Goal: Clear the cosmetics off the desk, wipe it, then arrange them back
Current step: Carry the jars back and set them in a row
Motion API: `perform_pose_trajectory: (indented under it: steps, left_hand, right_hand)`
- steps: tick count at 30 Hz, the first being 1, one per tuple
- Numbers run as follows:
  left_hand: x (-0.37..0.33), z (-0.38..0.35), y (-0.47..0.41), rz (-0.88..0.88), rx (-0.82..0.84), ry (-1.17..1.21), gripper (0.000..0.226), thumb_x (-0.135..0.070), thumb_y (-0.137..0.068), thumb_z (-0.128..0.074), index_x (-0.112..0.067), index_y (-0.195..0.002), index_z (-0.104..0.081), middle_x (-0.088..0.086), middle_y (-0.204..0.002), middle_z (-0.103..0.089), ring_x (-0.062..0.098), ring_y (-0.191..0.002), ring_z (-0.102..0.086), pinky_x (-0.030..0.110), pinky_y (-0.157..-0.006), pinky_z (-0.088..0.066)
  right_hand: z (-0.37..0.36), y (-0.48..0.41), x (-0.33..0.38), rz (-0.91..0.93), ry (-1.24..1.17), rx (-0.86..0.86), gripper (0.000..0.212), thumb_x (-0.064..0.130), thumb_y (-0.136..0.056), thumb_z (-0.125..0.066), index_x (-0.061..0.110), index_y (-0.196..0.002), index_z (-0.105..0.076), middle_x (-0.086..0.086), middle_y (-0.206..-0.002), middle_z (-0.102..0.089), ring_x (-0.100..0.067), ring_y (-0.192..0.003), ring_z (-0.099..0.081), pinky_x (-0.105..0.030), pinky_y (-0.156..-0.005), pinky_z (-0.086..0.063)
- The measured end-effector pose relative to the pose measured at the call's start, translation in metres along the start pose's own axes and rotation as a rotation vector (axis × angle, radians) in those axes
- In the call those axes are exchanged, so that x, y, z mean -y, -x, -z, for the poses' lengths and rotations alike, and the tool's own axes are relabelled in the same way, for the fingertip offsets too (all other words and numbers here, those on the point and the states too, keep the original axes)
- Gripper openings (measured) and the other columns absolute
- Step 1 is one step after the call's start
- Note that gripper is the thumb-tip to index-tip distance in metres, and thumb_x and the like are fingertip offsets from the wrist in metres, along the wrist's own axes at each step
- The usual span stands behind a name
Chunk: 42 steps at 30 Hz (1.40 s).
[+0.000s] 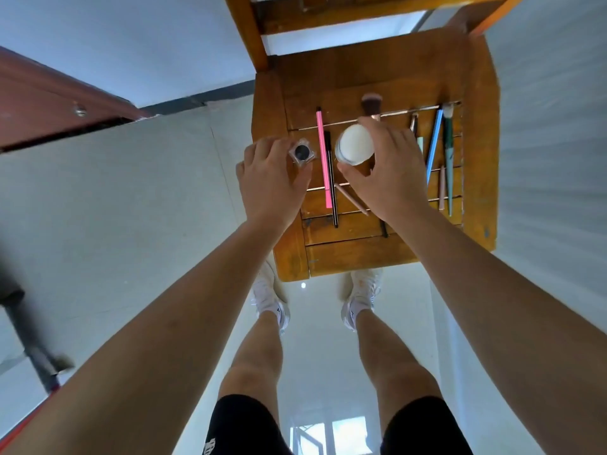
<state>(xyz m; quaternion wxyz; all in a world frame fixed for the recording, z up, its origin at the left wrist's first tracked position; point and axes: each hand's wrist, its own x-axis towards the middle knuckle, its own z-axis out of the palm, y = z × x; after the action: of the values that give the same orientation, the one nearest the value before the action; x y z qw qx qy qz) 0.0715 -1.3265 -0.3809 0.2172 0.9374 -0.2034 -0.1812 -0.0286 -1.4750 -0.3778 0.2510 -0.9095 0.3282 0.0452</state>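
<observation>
I look straight down at a wooden chair seat [368, 77] with cosmetics laid on it. My left hand [272, 178] grips a small clear square jar with a black lid [301, 153] over the seat's left edge. My right hand [391, 172] is curled round a white round-topped jar [354, 145] above the middle of the seat. A pink pencil [323, 159] and a thin black pencil [331, 182] lie between the two hands. A beige pencil [351, 199] lies slanted under my right hand. A fluffy makeup brush [371, 103] pokes out beyond my right fingers.
On the seat's right part lie a blue pencil [434, 142], a teal-handled brush [448, 159] and a pale pink stick [442, 188]. A dark red desk edge [49, 103] runs at the upper left. My legs and white shoes [269, 300] stand on the pale floor below.
</observation>
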Motion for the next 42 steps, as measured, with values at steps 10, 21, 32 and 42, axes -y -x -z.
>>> perform_pose_trajectory:
  steps: [10, 21, 32, 42]
  left_hand:
    - [-0.042, 0.148, 0.027, -0.020, -0.190, 0.204, 0.035, -0.035, -0.088, -0.074, -0.013, -0.115, -0.069, 0.004, -0.116, -0.072, 0.024, -0.109, -0.064, 0.042, -0.096, -0.050]
    - [-0.121, 0.426, 0.119, -0.118, -0.456, 0.422, 0.037, -0.037, -0.086, -0.075, -0.024, -0.119, -0.064, -0.004, -0.112, -0.067, 0.015, -0.107, -0.062, 0.026, -0.096, -0.048]
    - [-0.113, 0.513, 0.327, 0.168, -1.041, 0.299, 0.028, -0.032, -0.084, -0.078, -0.036, -0.109, -0.066, -0.023, -0.107, -0.061, 0.005, -0.105, -0.058, 0.018, -0.090, -0.043]
    - [-0.022, 0.554, 0.550, 0.468, -1.368, 0.179, 0.033, -0.026, -0.082, -0.080, -0.022, -0.114, -0.069, -0.009, -0.110, -0.061, 0.008, -0.105, -0.057, 0.024, -0.089, -0.047]
  right_hand:
    - [0.126, 0.040, 0.069, 0.063, -0.100, -0.131, 0.068, 0.040, -0.082, -0.080, 0.019, -0.141, -0.052, -0.004, -0.132, -0.060, -0.021, -0.119, -0.053, -0.032, -0.097, -0.048]
    - [0.346, 0.100, 0.236, 0.349, -0.294, -0.308, 0.076, 0.033, -0.082, -0.079, 0.028, -0.150, -0.044, 0.000, -0.134, -0.051, -0.010, -0.124, -0.039, -0.025, -0.100, -0.038]
    - [0.381, 0.170, 0.362, 0.995, -0.526, -0.073, 0.067, 0.044, -0.075, -0.082, 0.033, -0.134, -0.053, 0.025, -0.119, -0.049, 0.001, -0.106, -0.044, -0.020, -0.084, -0.043]
    - [0.323, 0.358, 0.498, 1.474, -0.561, 0.177, 0.062, 0.045, -0.075, -0.077, 0.029, -0.132, -0.058, 0.035, -0.115, -0.046, 0.005, -0.110, -0.047, -0.018, -0.097, -0.039]
